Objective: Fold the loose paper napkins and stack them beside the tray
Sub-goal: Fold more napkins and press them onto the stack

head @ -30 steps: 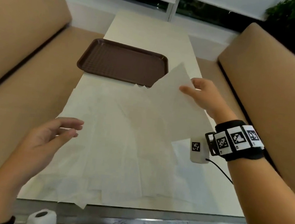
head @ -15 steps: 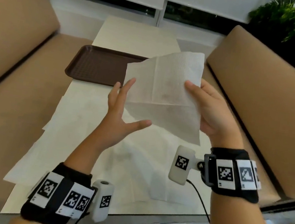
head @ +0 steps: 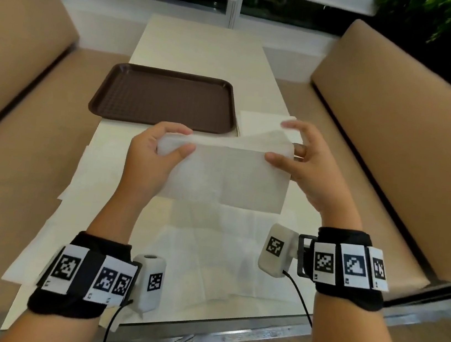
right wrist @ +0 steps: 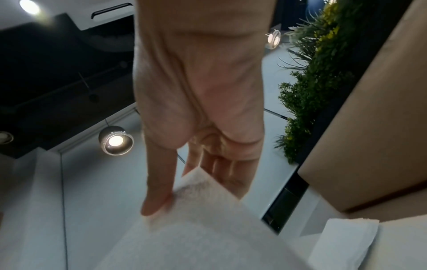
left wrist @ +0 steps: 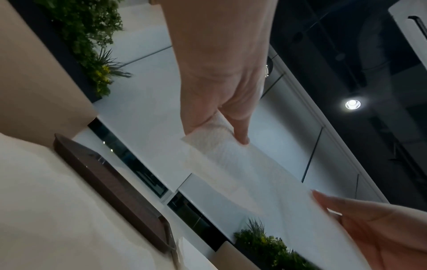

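Overhead, both hands pinch a napkin (head: 226, 176) above the white table (head: 203, 49) between tan benches (head: 400, 114).

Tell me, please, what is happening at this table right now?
A person is folding a white paper napkin in the air above the pale table. The left hand pinches its left end and the right hand its right end. An already folded white napkin lies just right of the empty brown plastic tray. More loose unfolded napkins cover the near part of the table.
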